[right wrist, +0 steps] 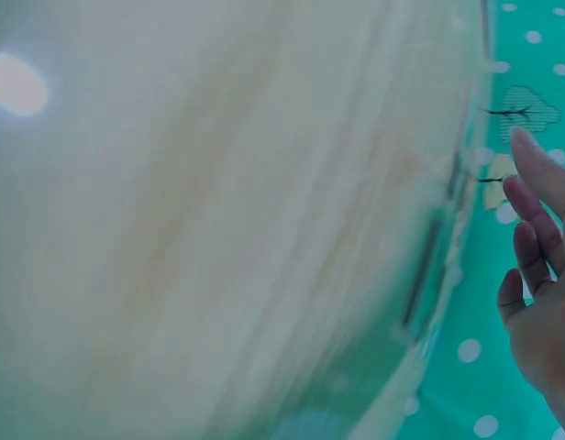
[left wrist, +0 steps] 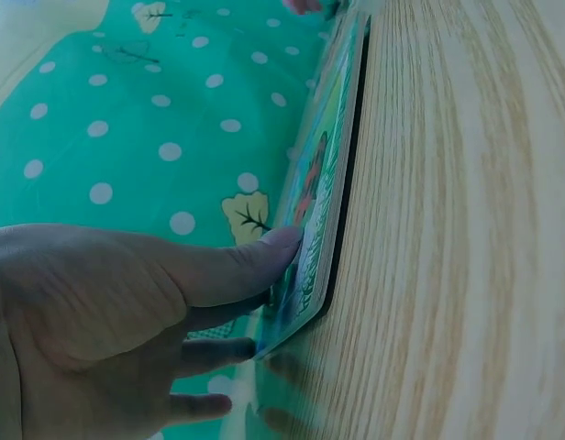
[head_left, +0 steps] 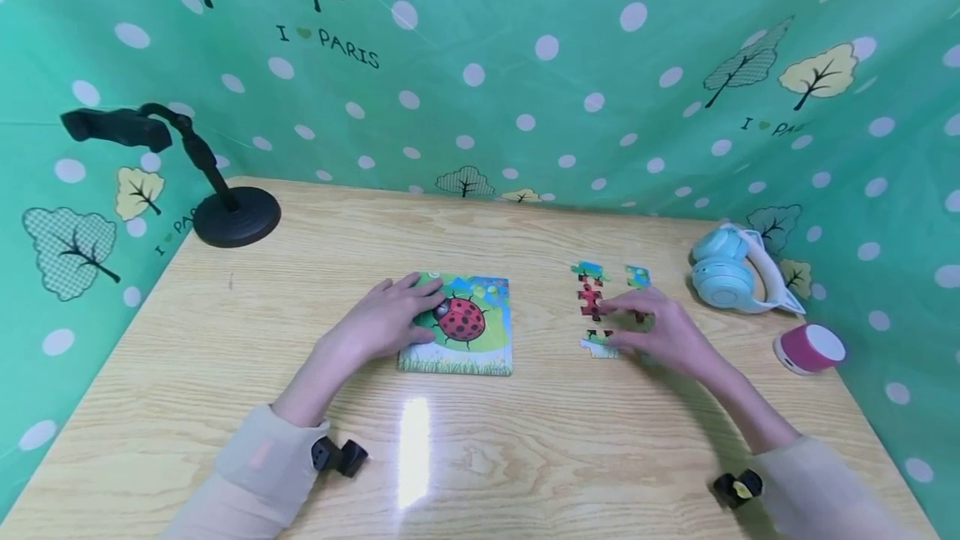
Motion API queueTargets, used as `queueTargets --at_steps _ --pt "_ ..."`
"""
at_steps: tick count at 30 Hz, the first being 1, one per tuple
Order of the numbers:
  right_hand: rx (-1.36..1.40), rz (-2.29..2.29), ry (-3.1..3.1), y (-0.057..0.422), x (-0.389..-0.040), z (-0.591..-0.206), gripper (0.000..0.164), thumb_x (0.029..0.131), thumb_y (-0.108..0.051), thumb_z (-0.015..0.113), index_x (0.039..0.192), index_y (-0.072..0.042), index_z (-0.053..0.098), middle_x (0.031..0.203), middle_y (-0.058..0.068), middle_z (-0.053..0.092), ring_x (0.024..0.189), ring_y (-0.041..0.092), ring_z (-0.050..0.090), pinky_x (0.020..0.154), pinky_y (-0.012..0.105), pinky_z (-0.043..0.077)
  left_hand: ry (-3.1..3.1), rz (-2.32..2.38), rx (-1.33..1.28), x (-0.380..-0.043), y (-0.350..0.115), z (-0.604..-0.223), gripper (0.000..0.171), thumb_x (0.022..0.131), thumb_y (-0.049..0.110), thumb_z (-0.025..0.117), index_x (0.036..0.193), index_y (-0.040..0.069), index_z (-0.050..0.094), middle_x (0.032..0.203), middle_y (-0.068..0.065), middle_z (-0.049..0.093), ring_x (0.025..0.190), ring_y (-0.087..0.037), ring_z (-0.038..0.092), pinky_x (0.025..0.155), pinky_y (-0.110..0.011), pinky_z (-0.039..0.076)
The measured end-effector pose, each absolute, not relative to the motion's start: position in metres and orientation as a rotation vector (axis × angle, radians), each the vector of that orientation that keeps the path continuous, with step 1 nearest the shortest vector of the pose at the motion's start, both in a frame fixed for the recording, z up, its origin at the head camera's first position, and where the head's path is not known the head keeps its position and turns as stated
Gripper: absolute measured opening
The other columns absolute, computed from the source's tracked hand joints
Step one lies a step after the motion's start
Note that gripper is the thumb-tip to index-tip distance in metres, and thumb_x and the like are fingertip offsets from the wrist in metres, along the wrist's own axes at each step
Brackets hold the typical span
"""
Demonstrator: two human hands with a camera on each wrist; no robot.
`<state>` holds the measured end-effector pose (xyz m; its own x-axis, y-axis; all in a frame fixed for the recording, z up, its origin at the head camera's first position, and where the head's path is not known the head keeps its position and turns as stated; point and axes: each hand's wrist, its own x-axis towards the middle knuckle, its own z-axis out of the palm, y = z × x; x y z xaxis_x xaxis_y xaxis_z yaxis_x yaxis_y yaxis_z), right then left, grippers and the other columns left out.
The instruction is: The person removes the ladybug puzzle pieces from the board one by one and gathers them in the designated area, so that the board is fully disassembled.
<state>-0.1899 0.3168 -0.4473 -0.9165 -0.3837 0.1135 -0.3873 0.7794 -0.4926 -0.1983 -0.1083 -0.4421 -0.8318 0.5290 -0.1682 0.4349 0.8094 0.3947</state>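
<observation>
A square ladybug picture board [head_left: 461,323] lies flat on the table in front of me. My left hand [head_left: 390,317] rests on its left side, fingers spread over the upper corner and thumb on the face. In the left wrist view, the thumb [left wrist: 250,266] touches the board near its grassy edge. To the right, several jigsaw pieces lie loose, among them a red one [head_left: 589,302], a grass-edged one [head_left: 600,349] and a green-blue one [head_left: 637,276]. My right hand [head_left: 660,330] is over these pieces, partly hiding some. The right wrist view shows nothing between its parted thumb and fingers.
A black stand [head_left: 236,215] with a bent arm stands at the table's back left. Light blue headphones [head_left: 723,269] and a pink-and-white cylinder [head_left: 808,348] sit near the right edge. A green dotted curtain [head_left: 510,107] borders the wooden table [head_left: 480,457] behind and at both sides.
</observation>
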Motion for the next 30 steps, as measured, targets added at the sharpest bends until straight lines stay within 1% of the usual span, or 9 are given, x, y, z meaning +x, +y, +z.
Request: queueTargets --at_steps 6,7,12,17,19,23,25,28,30 --pt "0.587 0.969 -2.876 0.297 -0.196 -0.438 0.044 0.086 -0.023 0.085 0.127 -0.017 0.074 0.123 0.000 0.074 0.113 0.028 0.063 0.094 0.050 0.055 2.776 0.521 0.749 -0.200 -0.106 -0.445 0.065 0.090 0.030 0.078 0.147 0.007 0.056 0.163 -0.011 0.043 0.154 -0.043 0.032 0.125 -0.067 0.025" --pt "0.580 0.990 -2.866 0.294 -0.197 -0.437 0.043 0.086 -0.023 0.085 0.127 -0.016 0.074 0.123 0.000 0.073 0.112 0.029 0.063 0.093 0.051 0.055 2.783 0.523 0.750 -0.200 -0.106 -0.445 0.065 0.090 0.030 0.079 0.146 0.006 0.057 0.163 -0.011 0.044 0.154 -0.043 0.034 0.125 -0.067 0.026" --pt "0.563 1.085 -2.800 0.277 -0.204 -0.435 0.041 0.088 -0.020 0.083 0.127 -0.014 0.074 0.121 0.003 0.073 0.108 0.028 0.062 0.091 0.045 0.052 2.818 0.537 0.743 -0.199 -0.106 -0.446 0.068 0.086 0.030 0.082 0.145 0.006 0.058 0.160 -0.013 0.048 0.151 -0.043 0.038 0.124 -0.067 0.026" --pt "0.537 1.190 -2.742 0.259 -0.209 -0.433 0.036 0.090 -0.021 0.081 0.125 -0.017 0.075 0.122 0.002 0.073 0.103 0.014 0.059 0.088 0.041 0.050 2.846 0.548 0.750 -0.200 -0.112 -0.446 0.069 0.086 0.031 0.082 0.146 0.006 0.057 0.158 -0.014 0.049 0.149 -0.042 0.043 0.124 -0.067 0.026" --pt "0.527 1.230 -2.721 0.252 -0.211 -0.430 0.034 0.091 -0.021 0.080 0.124 -0.020 0.075 0.121 0.003 0.074 0.099 0.013 0.057 0.086 0.040 0.050 2.854 0.560 0.762 -0.201 -0.115 -0.445 0.068 0.087 0.031 0.081 0.146 0.005 0.057 0.158 -0.015 0.050 0.148 -0.042 0.044 0.124 -0.067 0.027" --pt "0.522 1.325 -2.659 0.237 -0.214 -0.427 0.033 0.091 -0.018 0.080 0.124 -0.020 0.075 0.119 0.007 0.074 0.095 0.017 0.057 0.081 0.035 0.050 2.878 0.586 0.791 -0.202 -0.120 -0.441 0.064 0.089 0.029 0.080 0.144 0.004 0.059 0.156 -0.018 0.051 0.146 -0.044 0.045 0.122 -0.067 0.031" --pt "0.518 1.374 -2.630 0.230 -0.216 -0.426 0.033 0.091 -0.018 0.080 0.124 -0.020 0.075 0.119 0.006 0.075 0.096 0.015 0.057 0.080 0.035 0.049 2.894 0.590 0.802 -0.201 -0.123 -0.439 0.062 0.090 0.029 0.080 0.143 0.004 0.060 0.155 -0.019 0.052 0.145 -0.045 0.047 0.121 -0.067 0.033" --pt "0.512 1.443 -2.592 0.218 -0.220 -0.425 0.033 0.092 -0.020 0.079 0.125 -0.018 0.075 0.119 0.004 0.075 0.100 0.015 0.057 0.087 0.037 0.049 2.915 0.569 0.831 -0.197 -0.126 -0.438 0.059 0.091 0.029 0.078 0.142 0.005 0.061 0.155 -0.021 0.051 0.143 -0.046 0.048 0.119 -0.066 0.036" --pt "0.510 1.477 -2.583 0.209 -0.222 -0.423 0.034 0.092 -0.020 0.079 0.126 -0.016 0.075 0.119 0.005 0.075 0.102 0.020 0.058 0.090 0.041 0.048 2.921 0.544 0.869 -0.192 -0.129 -0.438 0.059 0.092 0.030 0.077 0.143 0.005 0.060 0.156 -0.023 0.049 0.143 -0.046 0.049 0.118 -0.065 0.038"
